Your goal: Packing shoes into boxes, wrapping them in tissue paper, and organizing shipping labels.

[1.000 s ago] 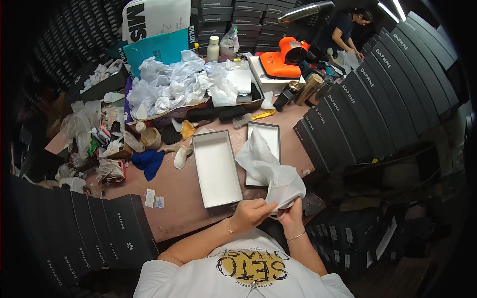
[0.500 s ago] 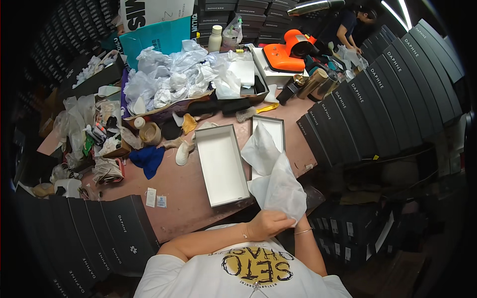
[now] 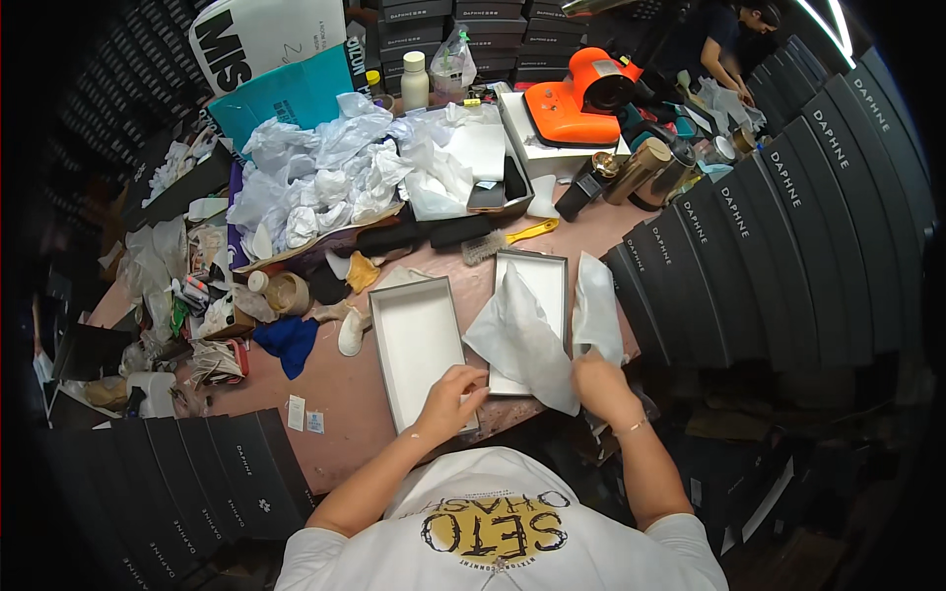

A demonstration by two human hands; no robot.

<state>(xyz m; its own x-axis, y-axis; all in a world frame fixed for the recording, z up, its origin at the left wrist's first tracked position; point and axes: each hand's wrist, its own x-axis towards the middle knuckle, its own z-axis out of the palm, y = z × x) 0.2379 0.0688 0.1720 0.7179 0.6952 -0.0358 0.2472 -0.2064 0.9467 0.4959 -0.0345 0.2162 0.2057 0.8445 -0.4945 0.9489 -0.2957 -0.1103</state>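
My right hand [image 3: 603, 386] is closed on the near end of a slim white wrapped bundle [image 3: 597, 305], held beside the right edge of a shallow box lid [image 3: 542, 271]. A second white wrapped bundle [image 3: 520, 330] lies slantwise over that lid, its near end past the rim. What the wrappings contain is hidden. To the left stands an open shoe box [image 3: 419, 330], white inside with a dark rim and nothing in it. My left hand [image 3: 453, 402] rests over its near right edge, fingers curled around the rim.
Stacked dark shoe boxes [image 3: 709, 266] wall the right side; more boxes [image 3: 197, 483] stand near left. Behind are a carton of crumpled white paper [image 3: 315, 177], a yellow-handled brush [image 3: 522, 234], bottles and an orange device [image 3: 581, 103]. A co-worker [image 3: 714, 44] stands far right.
My left hand has left the white wrapping and moved left to the shoe box's edge. My right hand has come up from beneath, carrying one bundle to the lid's right side.
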